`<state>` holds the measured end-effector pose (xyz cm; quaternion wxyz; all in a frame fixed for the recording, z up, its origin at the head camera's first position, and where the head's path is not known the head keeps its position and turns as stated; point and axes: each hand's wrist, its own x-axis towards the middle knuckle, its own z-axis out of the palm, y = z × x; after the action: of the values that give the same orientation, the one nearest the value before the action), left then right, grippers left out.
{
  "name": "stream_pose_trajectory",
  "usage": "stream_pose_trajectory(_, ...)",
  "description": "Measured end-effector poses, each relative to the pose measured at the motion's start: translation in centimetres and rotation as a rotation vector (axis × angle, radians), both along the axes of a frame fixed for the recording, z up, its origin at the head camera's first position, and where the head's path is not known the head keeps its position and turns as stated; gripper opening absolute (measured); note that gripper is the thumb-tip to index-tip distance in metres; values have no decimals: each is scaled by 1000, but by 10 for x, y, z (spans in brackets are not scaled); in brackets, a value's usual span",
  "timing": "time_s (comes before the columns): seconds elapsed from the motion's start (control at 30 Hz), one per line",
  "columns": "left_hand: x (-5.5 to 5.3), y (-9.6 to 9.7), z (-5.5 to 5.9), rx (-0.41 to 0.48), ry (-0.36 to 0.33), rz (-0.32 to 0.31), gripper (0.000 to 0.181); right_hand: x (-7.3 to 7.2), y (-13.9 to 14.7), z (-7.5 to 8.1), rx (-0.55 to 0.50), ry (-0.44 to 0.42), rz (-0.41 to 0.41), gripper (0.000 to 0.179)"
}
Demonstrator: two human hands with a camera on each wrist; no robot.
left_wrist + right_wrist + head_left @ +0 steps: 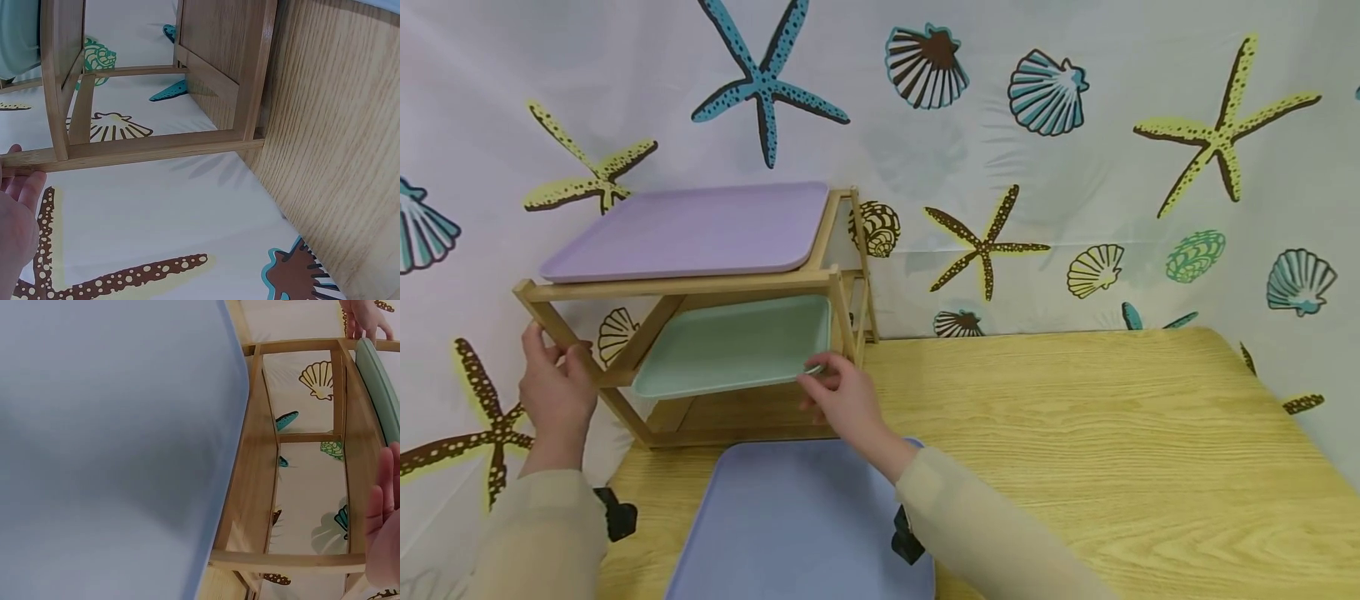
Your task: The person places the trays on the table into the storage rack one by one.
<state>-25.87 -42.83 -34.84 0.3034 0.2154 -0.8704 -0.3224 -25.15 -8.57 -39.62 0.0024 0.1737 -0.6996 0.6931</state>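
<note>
A pale green tray [737,346] lies on the middle level of a wooden rack [842,312], its front edge reaching past the shelf. My right hand [850,404] pinches the tray's front right corner between thumb and fingers. In the right wrist view the tray's edge [378,387] shows beside the fingers. My left hand [556,392] holds the rack's left front post, fingers behind it. The left wrist view shows this hand [19,215] at the post. A lilac tray [700,229] rests on the rack's top level.
A blue tray [805,517] lies on the wood-grain table [1097,442] in front of the rack, beneath my right forearm. Behind and beside the table hangs a white cloth [1105,183] printed with starfish and shells. The rack's bottom shelf [737,414] sits below the green tray.
</note>
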Motion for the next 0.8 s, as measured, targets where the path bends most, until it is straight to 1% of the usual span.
stream_pose_trajectory(0.1, 1, 0, 0, 2, -6, 0, 50, -3, -6, 2, -36, -49, -3, 21)
stream_pose_trajectory(0.23, 1, 0, 0, -7, -3, 2, 49, -7, -15, 4, -42, -68, -45, 23)
stream_pose_trajectory(0.4, 2, 0, 0, -20, 23, 3, 49, -6, -25, 9, 18, -83, -103, 28)
stream_pose_trajectory(0.5, 2, 0, 1, -19, 36, -2, 48, -5, -29, 13, 89, -86, -141, 30)
stream_pose_trajectory(0.63, 2, 0, 2, -16, 33, 0, 48, -5, -34, 17, 184, -81, -191, 31)
stream_pose_trajectory(0.73, 1, 1, 2, 4, 13, 0, 49, -6, -35, 17, 206, -84, -202, 34)
stream_pose_trajectory(0.8, 1, 1, 2, 26, 3, -8, 50, -6, -34, 16, 196, -83, -185, 37)
